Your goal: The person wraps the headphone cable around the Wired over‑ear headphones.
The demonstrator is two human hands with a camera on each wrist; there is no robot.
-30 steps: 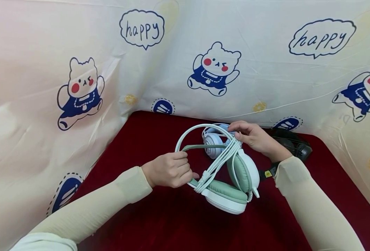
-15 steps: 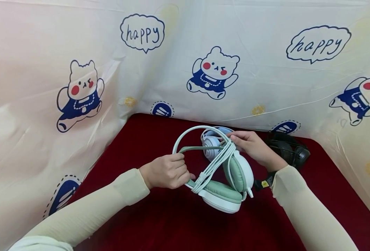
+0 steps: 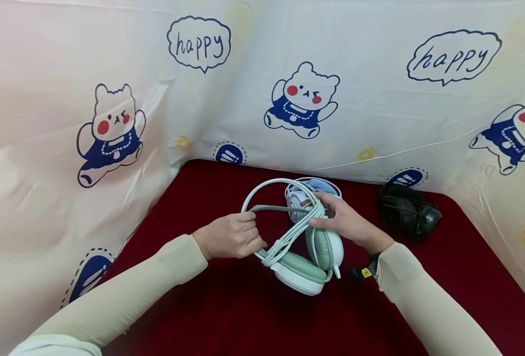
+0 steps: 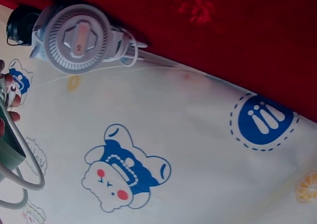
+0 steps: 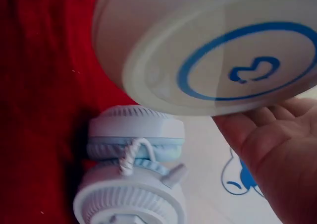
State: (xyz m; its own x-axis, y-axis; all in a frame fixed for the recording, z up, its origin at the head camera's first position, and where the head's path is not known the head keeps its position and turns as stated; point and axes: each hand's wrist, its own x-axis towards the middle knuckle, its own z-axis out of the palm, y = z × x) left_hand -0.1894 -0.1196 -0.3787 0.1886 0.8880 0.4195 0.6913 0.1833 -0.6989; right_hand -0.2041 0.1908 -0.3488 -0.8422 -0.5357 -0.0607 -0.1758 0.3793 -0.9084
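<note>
White headphones with green pads (image 3: 304, 267) are held tilted above the red table, their white cable (image 3: 293, 232) bundled across the headband. My left hand (image 3: 231, 236) grips the left side of the headband, fingers curled round it. On the other side my right hand (image 3: 344, 220) holds the band and cable bundle near the upper ear cup, thumb in front and fingers partly hidden behind. The right wrist view shows an ear cup (image 5: 223, 60) with a blue ring, beside my right palm (image 5: 277, 144). Part of the headband (image 4: 29, 159) enters the left wrist view.
Pale blue and white headphones (image 3: 294, 205) stand on the red tabletop (image 3: 209, 198) just behind the held pair. Black headphones (image 3: 407, 212) lie at the back right. A printed white curtain (image 3: 360, 104) encloses the table's back and sides.
The held headphones have shifted slightly left with both hands. My right hand has moved left and a little down, its thumb now lower on the front of the cable bundle.
</note>
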